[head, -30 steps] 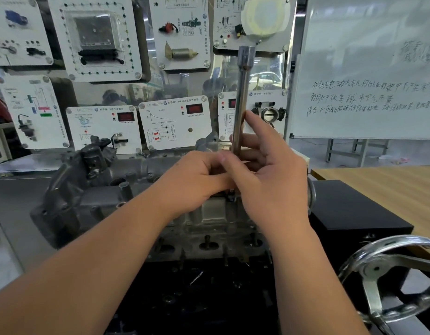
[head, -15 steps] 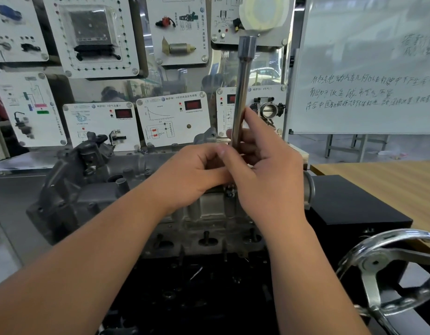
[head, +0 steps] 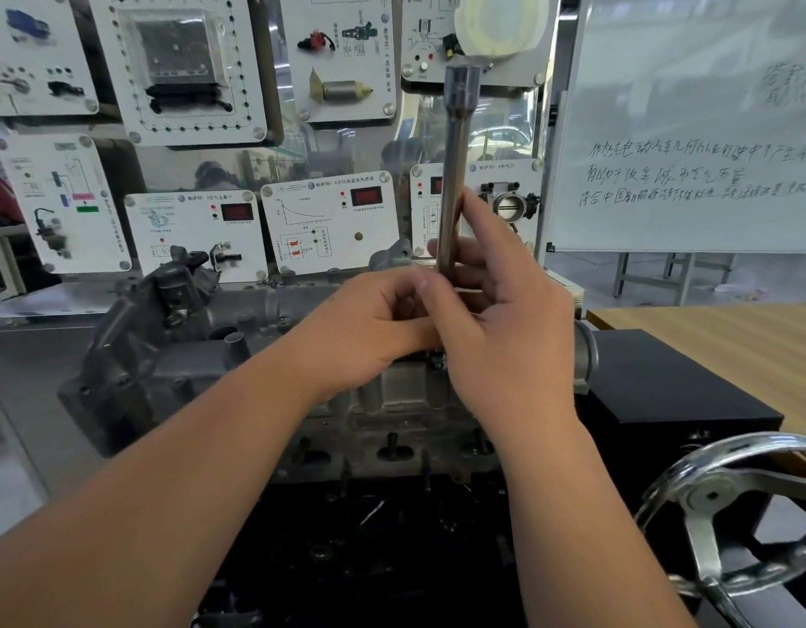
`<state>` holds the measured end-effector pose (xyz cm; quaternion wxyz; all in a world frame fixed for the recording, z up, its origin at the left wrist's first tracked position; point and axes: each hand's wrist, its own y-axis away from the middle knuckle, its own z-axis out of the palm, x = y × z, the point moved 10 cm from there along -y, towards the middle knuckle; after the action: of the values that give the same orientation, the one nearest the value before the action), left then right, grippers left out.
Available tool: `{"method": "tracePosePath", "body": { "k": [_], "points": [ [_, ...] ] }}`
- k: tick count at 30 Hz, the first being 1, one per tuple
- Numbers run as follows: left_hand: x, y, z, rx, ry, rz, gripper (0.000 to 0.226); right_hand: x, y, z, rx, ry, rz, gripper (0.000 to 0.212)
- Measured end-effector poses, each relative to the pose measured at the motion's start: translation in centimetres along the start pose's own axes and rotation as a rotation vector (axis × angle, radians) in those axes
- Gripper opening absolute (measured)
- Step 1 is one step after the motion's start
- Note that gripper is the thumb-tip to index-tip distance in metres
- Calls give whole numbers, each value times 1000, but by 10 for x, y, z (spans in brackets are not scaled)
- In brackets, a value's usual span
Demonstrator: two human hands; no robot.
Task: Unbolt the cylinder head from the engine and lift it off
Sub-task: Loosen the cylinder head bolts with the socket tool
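Above the grey cast-metal cylinder head, which sits bolted on top of the dark engine block in the middle of the view, a long, polished steel socket extension bar stands nearly upright, its wider square-drive end uppermost. The right hand wraps the bar's lower part, thumb on the near side and fingers curled round behind, with the index finger laid up along the shaft. The left hand comes in from the left and pinches the same bar lower down, its fingertips meeting the right thumb (the bar's bottom end and whatever it engages are hidden behind both hands). Along the head's near face a row of short dark studs stands in recesses. At lower right a chromed spoked handwheel juts in, beside a black box-shaped housing and, further right, a pale wooden tabletop. Behind the engine hang white training panels with red digital displays, and a whiteboard with handwritten lines stands to the right.
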<state>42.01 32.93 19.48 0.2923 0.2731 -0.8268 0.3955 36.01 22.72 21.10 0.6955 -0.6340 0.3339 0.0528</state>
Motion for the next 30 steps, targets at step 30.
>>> {"method": "tracePosePath", "body": {
  "k": [30],
  "points": [
    [-2, 3, 1, -27, 12, -11, 22, -2, 2, -2, 51, -34, -19, 49]
  ]
}}
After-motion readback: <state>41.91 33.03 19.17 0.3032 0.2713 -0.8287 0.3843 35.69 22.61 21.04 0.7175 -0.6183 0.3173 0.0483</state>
